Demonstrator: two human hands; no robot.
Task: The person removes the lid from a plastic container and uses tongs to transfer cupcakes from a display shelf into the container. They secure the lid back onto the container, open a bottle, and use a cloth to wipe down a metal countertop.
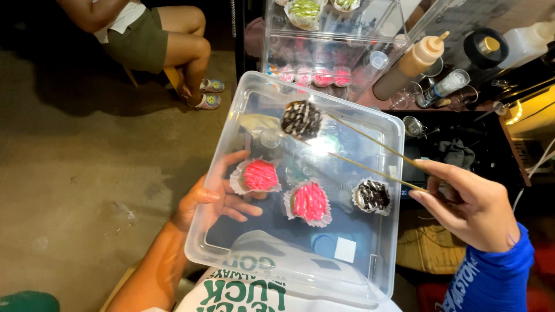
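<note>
My left hand (pixel 215 201) holds a clear plastic container (pixel 386 128) from underneath, fingers seen through its base. Inside sit two pink-iced sweets in paper cups (pixel 260 175) (pixel 309 201) and a chocolate-topped one (pixel 372 196). My right hand (pixel 471 202), in a blue sleeve, grips thin metal tongs (pixel 370 155). The tongs' tips clamp a dark chocolate sweet with white speckles (pixel 302 119), held over the far part of the container.
A clear display case (pixel 324 52) with more pink and green sweets stands beyond. A brown squeeze bottle (pixel 410 65), jars and a white jug (pixel 526 40) crowd the dark counter at right. A seated person's legs (pixel 179 46) are at upper left on concrete floor.
</note>
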